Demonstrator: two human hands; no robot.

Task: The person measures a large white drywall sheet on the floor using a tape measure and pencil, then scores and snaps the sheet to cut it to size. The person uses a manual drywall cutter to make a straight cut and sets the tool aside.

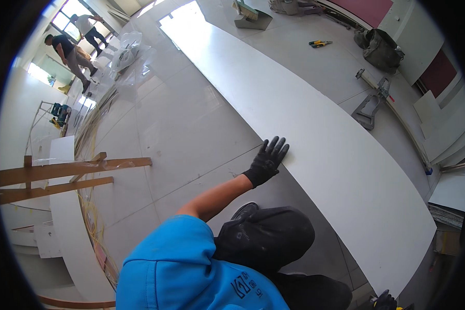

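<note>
A long white board [346, 181] stretches diagonally across the grey tiled floor, from far top to lower right. My left hand [267, 161] is in a black glove, fingers spread against the board's left edge near the middle of the view. My right hand [386, 302], also gloved, is mostly cut off at the lower right, beside the board's near end; something yellow shows by it, too little to name. I am crouched with my knees beside the board.
Two people [70, 57] stand at upper left, near plastic sheeting [129, 57]. Wooden frames [72, 168] project from the left. At right lie pliers [320, 44], a dark bag [380, 51], a metal tool [367, 111], a long bar [403, 124] and panels [436, 119]. A dustpan [253, 21] sits behind.
</note>
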